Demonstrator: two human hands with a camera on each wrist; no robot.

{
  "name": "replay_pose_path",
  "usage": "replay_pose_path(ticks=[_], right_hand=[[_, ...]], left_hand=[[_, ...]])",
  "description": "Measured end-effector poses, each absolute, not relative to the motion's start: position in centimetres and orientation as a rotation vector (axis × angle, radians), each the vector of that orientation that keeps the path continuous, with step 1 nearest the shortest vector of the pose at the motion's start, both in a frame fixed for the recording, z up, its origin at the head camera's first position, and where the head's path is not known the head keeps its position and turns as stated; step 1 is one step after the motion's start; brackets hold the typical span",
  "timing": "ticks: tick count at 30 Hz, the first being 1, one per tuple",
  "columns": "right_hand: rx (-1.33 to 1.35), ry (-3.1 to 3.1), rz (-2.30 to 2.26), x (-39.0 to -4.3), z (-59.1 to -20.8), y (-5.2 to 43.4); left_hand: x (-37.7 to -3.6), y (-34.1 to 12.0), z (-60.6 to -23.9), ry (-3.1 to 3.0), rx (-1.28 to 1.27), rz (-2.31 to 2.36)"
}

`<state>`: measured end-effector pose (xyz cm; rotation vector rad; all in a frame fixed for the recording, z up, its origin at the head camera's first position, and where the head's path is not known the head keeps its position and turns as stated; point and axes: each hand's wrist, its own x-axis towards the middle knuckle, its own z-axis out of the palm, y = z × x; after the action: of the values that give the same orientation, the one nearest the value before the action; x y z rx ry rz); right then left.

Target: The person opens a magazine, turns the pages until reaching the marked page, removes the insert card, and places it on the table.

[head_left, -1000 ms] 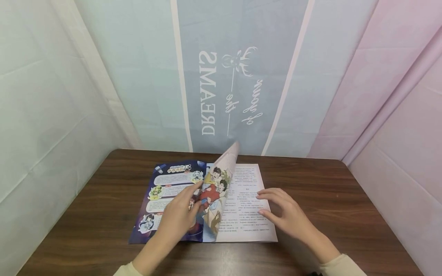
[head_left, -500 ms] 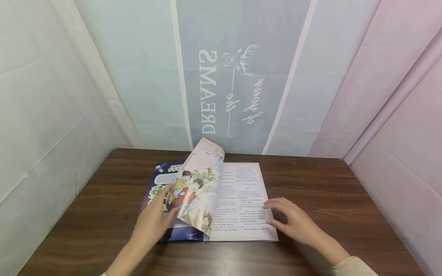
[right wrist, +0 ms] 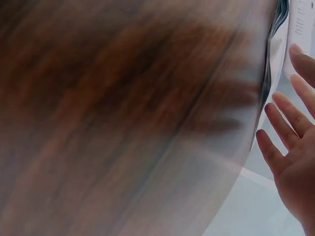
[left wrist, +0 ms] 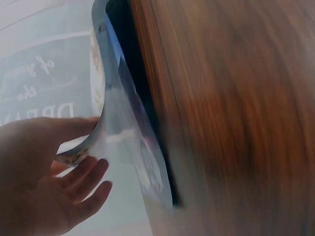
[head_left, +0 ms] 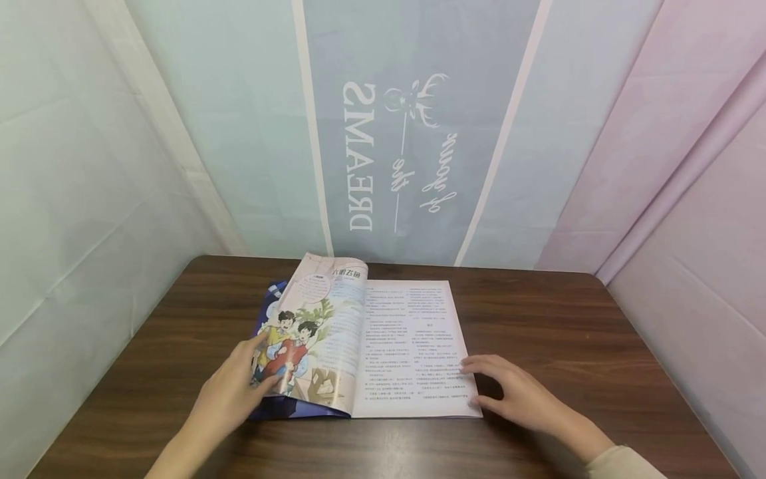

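Note:
An open magazine (head_left: 413,346) lies on the dark wood table, its right page filled with text. My left hand (head_left: 230,382) pinches the outer edge of an illustrated page (head_left: 311,326) between thumb and fingers. That page curves up over the dark blue left page (head_left: 299,408), which shows only along its margins. In the left wrist view the thumb lies on one side of the bent page (left wrist: 97,78) and the fingers on the other. My right hand (head_left: 520,396) is at the right page's outer edge, fingers spread in the right wrist view.
Brown wood table (head_left: 538,319) surrounds the magazine. Behind it hangs a pale blue cloth (head_left: 407,146) with white lettering and a deer head. Whitish cloth (head_left: 90,199) walls the left side, pinkish cloth (head_left: 694,199) the right.
My left hand has carried the illustrated page leftward, from nearly upright to lying low over the blue page. My right hand has shifted slightly right and nearer along the right page's edge.

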<state>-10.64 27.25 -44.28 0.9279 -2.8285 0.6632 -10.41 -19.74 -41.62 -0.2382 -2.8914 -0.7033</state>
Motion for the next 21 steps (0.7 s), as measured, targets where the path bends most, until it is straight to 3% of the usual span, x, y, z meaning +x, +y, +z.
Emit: replay_pose_path(ticks=[21], right_hand=[[0.910,-2.945,0.632,-10.3,-44.7,27.9]], left_hand=[[-9.6,-24.6,-43.2,-3.056,-0.375,-0.606]])
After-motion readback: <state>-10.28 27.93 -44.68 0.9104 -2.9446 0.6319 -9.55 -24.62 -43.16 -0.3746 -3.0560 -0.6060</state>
